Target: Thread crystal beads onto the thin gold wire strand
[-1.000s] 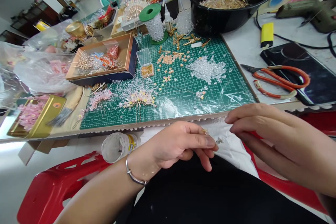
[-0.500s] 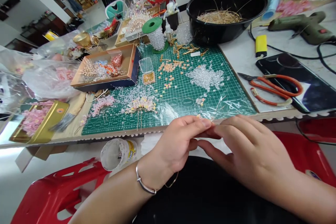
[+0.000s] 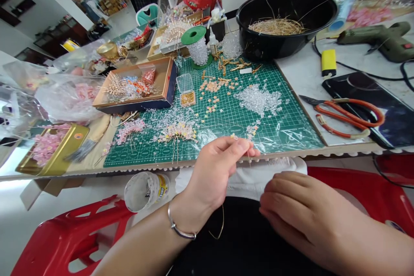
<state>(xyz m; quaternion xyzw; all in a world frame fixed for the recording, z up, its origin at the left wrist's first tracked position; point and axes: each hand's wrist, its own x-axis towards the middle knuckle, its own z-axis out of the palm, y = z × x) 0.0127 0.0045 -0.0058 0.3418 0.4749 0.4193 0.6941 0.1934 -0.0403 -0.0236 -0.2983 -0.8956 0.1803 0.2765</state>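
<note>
Just over the mat's front edge, my left hand [image 3: 215, 166] is closed in a pinch on a thin wire with small beads, one pale bead showing above the fingertips. A gold-coloured wire [image 3: 222, 224] hangs below that wrist. My right hand [image 3: 300, 211] is lower and to the right, apart from the left, with its fingers curled together; whatever they hold, if anything, is hidden. Beyond the left fingertips lies a small cluster of clear and peach beads [image 3: 252, 130] on the green cutting mat [image 3: 223, 116]. A beaded hair comb [image 3: 177, 131] in pink and yellow rests left of my hands.
Clear beads [image 3: 260, 99] and peach flower beads [image 3: 211, 85] lie farther back. Orange-handled pliers [image 3: 349, 114] rest partly on a dark tablet [image 3: 375, 108] at right. A black basin [image 3: 284, 45], green spool [image 3: 196, 45] and open box [image 3: 136, 103] stand behind. Red stools [image 3: 71, 233] flank me.
My right hand has come away from the left, moving down with its fingers curling in. The left hand has shifted slightly left, still pinching the beaded wire. The view has tilted slightly.
</note>
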